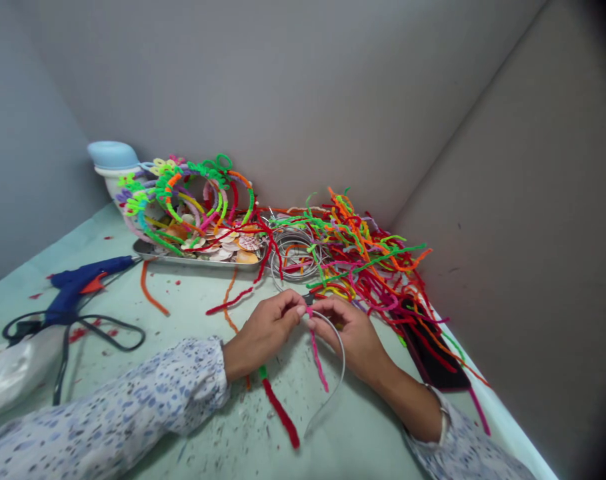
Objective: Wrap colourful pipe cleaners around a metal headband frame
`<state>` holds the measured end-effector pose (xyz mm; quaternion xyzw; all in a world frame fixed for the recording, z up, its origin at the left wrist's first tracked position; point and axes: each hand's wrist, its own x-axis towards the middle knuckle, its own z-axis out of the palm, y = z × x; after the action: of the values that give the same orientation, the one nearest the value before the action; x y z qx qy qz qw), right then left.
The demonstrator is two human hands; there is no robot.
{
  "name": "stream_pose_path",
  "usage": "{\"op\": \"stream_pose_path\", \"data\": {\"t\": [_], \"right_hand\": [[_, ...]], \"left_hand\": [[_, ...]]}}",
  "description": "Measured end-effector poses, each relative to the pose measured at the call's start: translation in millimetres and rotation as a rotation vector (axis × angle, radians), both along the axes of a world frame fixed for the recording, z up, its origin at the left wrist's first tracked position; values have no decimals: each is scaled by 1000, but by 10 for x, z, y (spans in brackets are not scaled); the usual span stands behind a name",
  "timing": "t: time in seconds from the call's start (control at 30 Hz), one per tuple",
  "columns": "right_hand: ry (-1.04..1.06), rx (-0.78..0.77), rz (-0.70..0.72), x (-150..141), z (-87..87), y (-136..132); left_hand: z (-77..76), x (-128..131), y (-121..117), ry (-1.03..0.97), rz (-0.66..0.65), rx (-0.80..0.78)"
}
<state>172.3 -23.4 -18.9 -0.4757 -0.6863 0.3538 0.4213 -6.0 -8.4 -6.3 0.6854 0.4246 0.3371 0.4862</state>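
Between my two hands is a thin whitish headband [343, 367], its bare lower end curving down toward the table. A pink pipe cleaner [319, 363] is wound on it at my fingertips, with a loose tail hanging below. My left hand [265, 330] pinches the band just left of the winding. On the right side, my right hand [350, 333] has thumb and fingers closed around the band and pink pipe cleaner. Under my left wrist a red pipe cleaner [281, 413] with a green end lies on the table. A small dark object [309, 299] is partly hidden behind my fingers.
Behind my hands stand a coil of bare headbands [274, 263] and a tangled pipe cleaner pile [367, 247]. Wrapped headbands [169, 183] rest over a metal tray [203, 265] of shells. Leftward lie a blue glue gun [90, 270] and plastic bag [23, 370]; rightward, a dark phone [435, 357].
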Motion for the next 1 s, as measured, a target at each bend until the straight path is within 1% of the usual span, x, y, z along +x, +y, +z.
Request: {"op": "stream_pose_path", "data": {"t": [0.2,0.37,0.5,0.6,0.77,0.87,0.93,1.0], "right_hand": [[-192,249,-26,12,36,-22],[-329,441,31,62,55,-9],[-441,595,59,89,54,9],[-520,681,73,103,54,7],[-650,793,96,132,60,0],[-696,835,96,143,64,-2],[-685,824,70,144,65,-2],[-632,773,15,137,64,3]], "left_hand": [[0,17,11,-55,-22,-87],[-51,17,44,-113,-64,-180],[-47,14,76,-101,-98,-280],[-50,4,105,-87,-124,-319],[-112,-26,154,-61,-172,-330],[-131,-27,159,-68,-178,-327],[-122,-14,146,-101,-163,-329],[-107,5,126,-144,-123,-303]]}}
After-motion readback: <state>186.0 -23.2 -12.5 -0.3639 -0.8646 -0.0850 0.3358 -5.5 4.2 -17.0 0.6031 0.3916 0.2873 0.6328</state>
